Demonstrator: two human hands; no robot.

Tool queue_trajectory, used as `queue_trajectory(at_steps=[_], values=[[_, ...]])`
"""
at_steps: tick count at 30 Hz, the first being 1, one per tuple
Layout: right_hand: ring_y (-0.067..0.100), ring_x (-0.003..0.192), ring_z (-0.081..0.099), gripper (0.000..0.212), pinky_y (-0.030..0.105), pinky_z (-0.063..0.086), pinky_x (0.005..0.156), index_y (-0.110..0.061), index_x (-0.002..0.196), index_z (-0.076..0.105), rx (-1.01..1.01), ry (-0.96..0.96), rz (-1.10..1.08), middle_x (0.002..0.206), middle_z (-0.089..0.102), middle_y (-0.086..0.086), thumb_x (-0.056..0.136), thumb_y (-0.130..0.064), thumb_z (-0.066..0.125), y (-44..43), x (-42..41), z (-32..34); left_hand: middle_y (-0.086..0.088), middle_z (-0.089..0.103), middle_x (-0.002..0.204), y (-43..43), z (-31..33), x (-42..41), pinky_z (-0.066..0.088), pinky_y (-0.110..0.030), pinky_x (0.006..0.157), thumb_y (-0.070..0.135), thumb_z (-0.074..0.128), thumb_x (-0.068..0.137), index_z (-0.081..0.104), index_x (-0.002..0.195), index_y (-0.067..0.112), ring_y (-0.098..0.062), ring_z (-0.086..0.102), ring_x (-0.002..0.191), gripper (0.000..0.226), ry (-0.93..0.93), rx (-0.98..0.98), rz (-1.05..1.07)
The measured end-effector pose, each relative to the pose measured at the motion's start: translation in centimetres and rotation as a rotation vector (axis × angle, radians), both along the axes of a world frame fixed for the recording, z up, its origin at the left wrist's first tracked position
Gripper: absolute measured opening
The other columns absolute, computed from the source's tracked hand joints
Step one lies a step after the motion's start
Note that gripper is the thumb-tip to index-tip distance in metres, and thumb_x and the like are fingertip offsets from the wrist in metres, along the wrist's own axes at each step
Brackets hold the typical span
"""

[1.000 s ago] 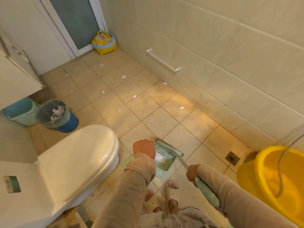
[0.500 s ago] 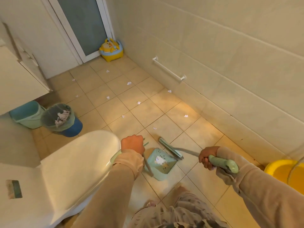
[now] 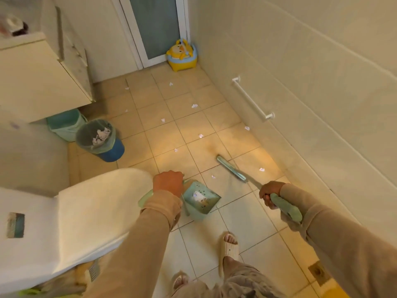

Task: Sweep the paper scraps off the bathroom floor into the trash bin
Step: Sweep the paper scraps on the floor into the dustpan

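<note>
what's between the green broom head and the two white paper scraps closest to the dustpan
Nothing visible. The pale green broom head rests on bare beige tile between them: one small white paper scrap lies to its left, toward the pale green dustpan, another to its right near the wall. Only open floor separates it from each.

Both arms reach forward and down; the left hand (image 3: 168, 182) is fisted knuckles-up, the right hand (image 3: 269, 193) clenched, forearm angled inward.

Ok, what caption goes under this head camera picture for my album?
Left hand holds dustpan, right hand holds broom, paper scraps dot the floor.
</note>
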State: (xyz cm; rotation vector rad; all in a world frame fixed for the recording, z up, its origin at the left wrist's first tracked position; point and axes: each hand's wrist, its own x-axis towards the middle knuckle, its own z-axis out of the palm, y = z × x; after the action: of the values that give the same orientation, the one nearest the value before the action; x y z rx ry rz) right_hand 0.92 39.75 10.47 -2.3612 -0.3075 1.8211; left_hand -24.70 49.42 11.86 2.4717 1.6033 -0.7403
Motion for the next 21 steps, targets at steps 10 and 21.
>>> queue_trajectory(at_steps=[10,21], values=[[0.019,0.086,0.056,0.029,0.013,0.041,0.053,-0.012,0.067,0.051,-0.047,-0.270,0.530,0.094,0.077,0.013,0.094,-0.007,0.042,7.1,3.8,-2.7,-0.006,0.064,0.119,4.5,-0.8,3.4,0.047,-0.030,0.087,0.029,0.048,0.094,0.059,0.120,0.015,-0.025,0.060,0.110,0.031,0.075,-0.035,0.039],[0.020,0.117,0.052,0.040,0.029,0.037,0.108,0.005,0.132,0.052,-0.253,-0.234,1.036,0.141,0.049,0.019,0.094,-0.006,0.045,1.4,0.8,-4.0,-0.005,0.064,0.118,5.0,-0.5,3.8,0.048,-0.031,0.085,0.025,0.048,0.095,0.060,0.118,0.014,-0.024,0.061,0.109,0.028,0.116,-0.026,0.011]])
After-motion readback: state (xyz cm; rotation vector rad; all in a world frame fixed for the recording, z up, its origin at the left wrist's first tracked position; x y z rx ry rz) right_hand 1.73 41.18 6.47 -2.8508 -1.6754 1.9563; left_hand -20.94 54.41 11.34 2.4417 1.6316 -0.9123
